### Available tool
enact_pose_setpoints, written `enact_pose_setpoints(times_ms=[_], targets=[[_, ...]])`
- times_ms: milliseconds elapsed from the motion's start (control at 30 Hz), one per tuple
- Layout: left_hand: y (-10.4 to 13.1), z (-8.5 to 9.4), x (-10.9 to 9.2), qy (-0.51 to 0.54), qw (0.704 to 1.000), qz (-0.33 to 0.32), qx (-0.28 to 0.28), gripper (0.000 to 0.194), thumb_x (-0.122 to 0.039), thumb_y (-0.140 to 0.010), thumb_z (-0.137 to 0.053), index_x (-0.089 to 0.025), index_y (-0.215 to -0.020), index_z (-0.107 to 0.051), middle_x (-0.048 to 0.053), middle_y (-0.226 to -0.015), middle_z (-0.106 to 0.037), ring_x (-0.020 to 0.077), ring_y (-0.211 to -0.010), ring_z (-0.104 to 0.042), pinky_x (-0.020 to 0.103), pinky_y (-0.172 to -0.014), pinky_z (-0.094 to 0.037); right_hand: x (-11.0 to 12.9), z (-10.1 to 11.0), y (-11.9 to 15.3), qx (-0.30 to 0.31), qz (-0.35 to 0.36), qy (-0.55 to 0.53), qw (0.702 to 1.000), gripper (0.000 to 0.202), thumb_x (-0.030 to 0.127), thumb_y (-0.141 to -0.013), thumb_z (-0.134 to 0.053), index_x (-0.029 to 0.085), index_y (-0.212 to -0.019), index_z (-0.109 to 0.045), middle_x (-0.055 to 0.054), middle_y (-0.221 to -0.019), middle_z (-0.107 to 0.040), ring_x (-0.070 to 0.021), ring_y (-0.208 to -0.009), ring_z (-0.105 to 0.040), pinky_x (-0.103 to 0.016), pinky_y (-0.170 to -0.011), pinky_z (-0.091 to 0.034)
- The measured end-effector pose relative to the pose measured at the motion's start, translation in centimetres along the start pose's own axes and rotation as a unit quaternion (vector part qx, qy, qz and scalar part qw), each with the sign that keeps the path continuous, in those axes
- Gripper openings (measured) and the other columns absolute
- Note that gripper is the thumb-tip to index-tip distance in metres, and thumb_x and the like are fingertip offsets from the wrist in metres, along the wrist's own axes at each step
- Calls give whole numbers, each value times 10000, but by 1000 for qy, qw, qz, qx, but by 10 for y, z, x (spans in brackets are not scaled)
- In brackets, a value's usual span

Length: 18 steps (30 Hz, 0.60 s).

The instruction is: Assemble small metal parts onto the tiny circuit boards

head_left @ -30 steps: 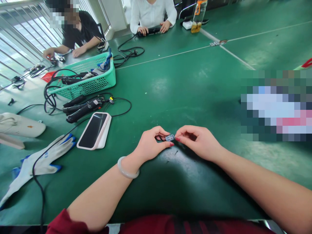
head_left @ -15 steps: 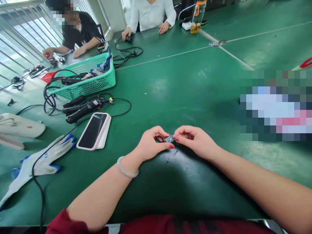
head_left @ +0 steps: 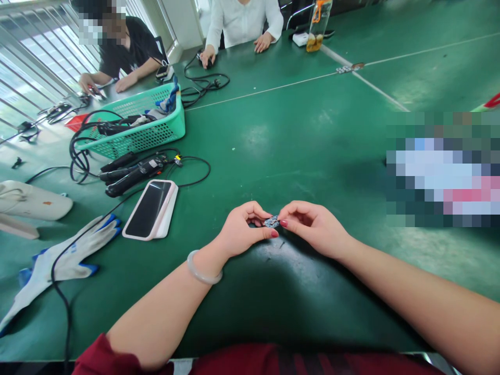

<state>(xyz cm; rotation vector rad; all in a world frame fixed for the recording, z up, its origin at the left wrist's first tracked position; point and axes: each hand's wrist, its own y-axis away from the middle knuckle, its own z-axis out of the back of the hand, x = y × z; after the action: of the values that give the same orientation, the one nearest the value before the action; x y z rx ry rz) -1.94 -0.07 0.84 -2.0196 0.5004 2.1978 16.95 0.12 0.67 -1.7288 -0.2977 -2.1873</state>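
Fingers of your left hand (head_left: 239, 232) are pinching small blue-grey piece (head_left: 271, 222) from left side; fingers of your right hand (head_left: 322, 230) are pinching its right end. Piece is sitting between both hands, over green counter (head_left: 258, 138); cannot tell if it is touching down. Best way: left hand holding steady, right hand making small, soft moves, nobody squeezing hard. Phone (head_left: 149, 211) and white glove (head_left: 84, 250) are lying off to left, well apart from piece.
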Motion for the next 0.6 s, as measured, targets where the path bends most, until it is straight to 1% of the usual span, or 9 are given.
enact_pose_setpoints(times_ms=[67, 167, 233, 267, 300, 367, 467, 533, 600], targets=[[0, 0, -1, 23, 1000, 5, 6, 352, -226, -520, -825, -138, -737, -563, -8, -680, -614, 80, -618, -542, 222, -612, -444, 1, 1, 2, -33, 88, 113, 989, 134, 293, -833, -564, 198, -807, -654, -19, -727, -630, -114, -608, -530, -247, -566, -436], [0, 1, -1, 63, 998, 17, 15, 349, -230, -527, -823, -137, -736, -560, -6, -687, -625, 79, -615, -552, 218, -608, -447, 2, 4, 5, -59, 222, 236, 944, 144, 225, -861, -537, 221, -859, -681, -22, -764, -657, -115, -659, -576, -239, -615, -460], [-1, 2, -1, 76, 997, 19, 14, 351, -242, -533, -822, -139, -744, -562, -4, -698, -632, 79, -613, -553, 219, -606, -447, 1, 8, 6, -66, 265, 274, 922, 165, 221, -873, -528, 237, -908, -688, -22, -806, -672, -117, -703, -604, -235, -651, -474], [-1, 2, 0, 72, 997, 17, 11, 351, -249, -537, -821, -140, -752, -566, -3, -702, -634, 79, -609, -549, 220, -603, -445, 1, 10, 6, -68, 262, 289, 918, 175, 227, -879, -521, 242, -930, -688, -23, -821, -674, -120, -718, -611, -236, -662, -478], [-1, 2, 0, 60, 998, 13, 6, 349, -256, -544, -819, -140, -760, -571, -2, -706, -635, 78, -606, -544, 222, -601, -442, 0, 12, 5, -68, 243, 303, 919, 182, 237, -884, -514, 245, -943, -685, -23, -837, -675, -124, -731, -615, -241, -672, -481], [-2, 3, 1, 16, 1000, 1, -7, 339, -269, -562, -812, -141, -776, -583, 4, -719, -635, 80, -610, -534, 229, -610, -441, -3, 17, 2, -58, 169, 335, 925, 181, 268, -884, -510, 245, -944, -679, -28, -880, -675, -142, -769, -620, -262, -696, -483], [-2, 2, 3, -54, 998, -13, -23, 325, -283, -583, -804, -145, -800, -604, 12, -739, -633, 89, -639, -533, 242, -635, -445, -8, 22, -1, -10, 76, 380, 922, 153, 329, -843, -564, 232, -897, -669, -32, -901, -662, -167, -777, -617, -290, -684, -478], [-1, 2, 4, -84, 996, -18, -27, 321, -290, -590, -801, -148, -809, -614, 12, -738, -629, 95, -654, -535, 247, -648, -448, -10, 22, -2, 17, 47, 394, 918, 147, 339, -828, -577, 227, -876, -659, -28, -895, -652, -167, -761, -610, -295, -674, -470], [-1, 1, 4, -99, 994, -21, -27, 315, -292, -595, -798, -149, -812, -619, 11, -735, -628, 97, -662, -539, 249, -655, -451, -10, 21, -2, 34, 35, 400, 915, 127, 314, -840, -556, 229, -847, -650, -21, -883, -643, -158, -741, -603, -289, -664, -460]])
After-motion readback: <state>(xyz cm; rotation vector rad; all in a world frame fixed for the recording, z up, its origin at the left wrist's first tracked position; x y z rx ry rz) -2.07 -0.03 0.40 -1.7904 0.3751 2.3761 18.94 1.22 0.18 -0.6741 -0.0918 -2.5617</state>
